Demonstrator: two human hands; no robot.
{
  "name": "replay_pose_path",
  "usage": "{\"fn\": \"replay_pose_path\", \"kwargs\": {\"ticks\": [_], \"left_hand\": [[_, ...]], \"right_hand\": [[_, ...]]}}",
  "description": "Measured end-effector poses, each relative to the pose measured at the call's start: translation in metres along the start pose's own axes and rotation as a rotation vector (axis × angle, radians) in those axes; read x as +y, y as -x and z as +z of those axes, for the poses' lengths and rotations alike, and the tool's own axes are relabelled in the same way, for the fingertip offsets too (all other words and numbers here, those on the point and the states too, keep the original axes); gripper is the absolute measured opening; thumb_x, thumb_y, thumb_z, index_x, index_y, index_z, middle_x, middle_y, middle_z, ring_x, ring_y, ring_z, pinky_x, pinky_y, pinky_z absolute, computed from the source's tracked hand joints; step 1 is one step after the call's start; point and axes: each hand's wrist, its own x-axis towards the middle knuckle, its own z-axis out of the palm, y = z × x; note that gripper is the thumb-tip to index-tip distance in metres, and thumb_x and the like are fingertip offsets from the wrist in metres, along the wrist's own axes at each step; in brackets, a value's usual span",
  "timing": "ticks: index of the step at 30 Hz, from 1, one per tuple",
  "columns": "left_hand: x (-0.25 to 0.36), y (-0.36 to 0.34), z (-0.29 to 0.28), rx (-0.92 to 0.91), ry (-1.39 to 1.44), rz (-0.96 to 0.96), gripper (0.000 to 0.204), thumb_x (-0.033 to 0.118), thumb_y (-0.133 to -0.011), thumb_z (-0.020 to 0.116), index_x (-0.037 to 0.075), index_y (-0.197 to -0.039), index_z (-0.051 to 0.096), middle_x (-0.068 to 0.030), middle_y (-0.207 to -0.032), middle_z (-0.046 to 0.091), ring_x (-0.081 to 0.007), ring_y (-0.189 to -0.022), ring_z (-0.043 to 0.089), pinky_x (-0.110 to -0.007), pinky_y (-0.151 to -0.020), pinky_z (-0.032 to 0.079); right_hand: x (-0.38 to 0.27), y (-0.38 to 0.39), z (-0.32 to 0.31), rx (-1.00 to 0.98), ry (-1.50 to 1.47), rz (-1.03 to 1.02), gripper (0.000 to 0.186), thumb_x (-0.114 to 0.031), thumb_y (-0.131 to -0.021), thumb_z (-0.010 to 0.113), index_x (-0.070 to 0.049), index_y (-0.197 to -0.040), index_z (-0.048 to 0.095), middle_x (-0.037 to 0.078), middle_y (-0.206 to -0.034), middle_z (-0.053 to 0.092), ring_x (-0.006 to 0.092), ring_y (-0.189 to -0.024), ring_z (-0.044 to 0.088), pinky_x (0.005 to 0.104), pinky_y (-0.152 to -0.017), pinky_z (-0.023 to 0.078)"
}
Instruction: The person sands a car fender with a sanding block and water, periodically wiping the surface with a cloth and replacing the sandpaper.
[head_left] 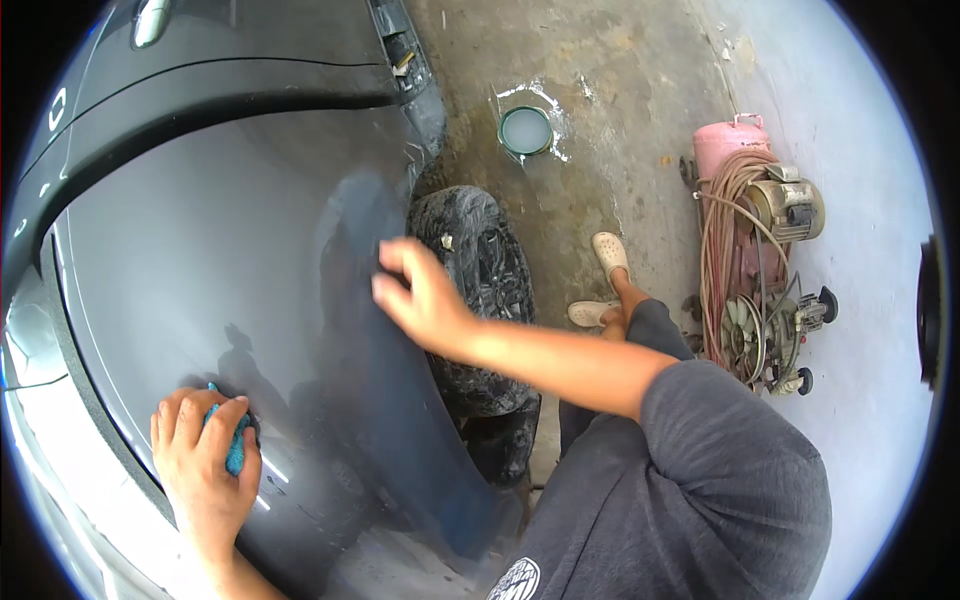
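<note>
My left hand (205, 450) is closed round a bunched teal cloth (236, 455), resting on the dark grey car body panel (250, 190) near its far-left seam. Nearer the wheel, my right hand (425, 300) is at the panel's outer edge above the wheel arch. Motion blurs its bent fingers, and whether anything lies under them is hidden. A matte blue-grey patch (400, 420) runs along that edge below the hand. Beside it is the tyre (470, 230), smeared with whitish residue.
A green-rimmed bucket (502, 138) of cloudy water stands on the wet concrete floor (610, 120), with white splashes around it. Against the right wall sits an air compressor with a pink tank (725, 150) and a coiled hose (718, 240). My feet wear beige clogs (608, 252).
</note>
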Motion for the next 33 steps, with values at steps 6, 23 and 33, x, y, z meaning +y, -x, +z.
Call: {"fn": "replay_pose_path", "kwargs": {"ticks": [6,23,33], "left_hand": [[0.006,-0.005,0.002,0.008,-0.015,0.000,0.033,0.001,-0.072,0.075,0.007,-0.104,0.070,-0.0098,-0.105,0.065,-0.0328,-0.107,0.062,-0.047,-0.092,0.047],[0.006,0.012,0.011,-0.018,-0.001,-0.046,0.030,-0.006,-0.080,0.064,-0.001,-0.110,0.065,-0.0157,-0.112,0.061,-0.0351,-0.110,0.058,-0.044,-0.100,0.046],[0.008,0.002,0.009,-0.029,0.016,-0.009,0.032,-0.006,-0.079,0.064,-0.001,-0.110,0.065,-0.0159,-0.113,0.060,-0.0348,-0.110,0.058,-0.043,-0.101,0.045]], "right_hand": [[0.037,-0.039,0.002,0.114,-0.089,0.061,0.045,-0.019,-0.094,0.074,0.004,-0.129,0.058,0.024,-0.130,0.065,0.0354,-0.117,0.065,0.0442,-0.103,0.051],[0.017,0.111,-0.008,-0.055,0.012,-0.410,0.046,-0.017,-0.090,0.077,-0.001,-0.130,0.061,0.020,-0.132,0.062,0.0386,-0.119,0.061,0.0486,-0.103,0.049],[0.054,0.000,-0.032,0.009,0.126,-0.347,0.044,-0.022,-0.096,0.073,-0.002,-0.133,0.062,0.020,-0.136,0.064,0.0371,-0.131,0.057,0.0450,-0.111,0.047]]}}
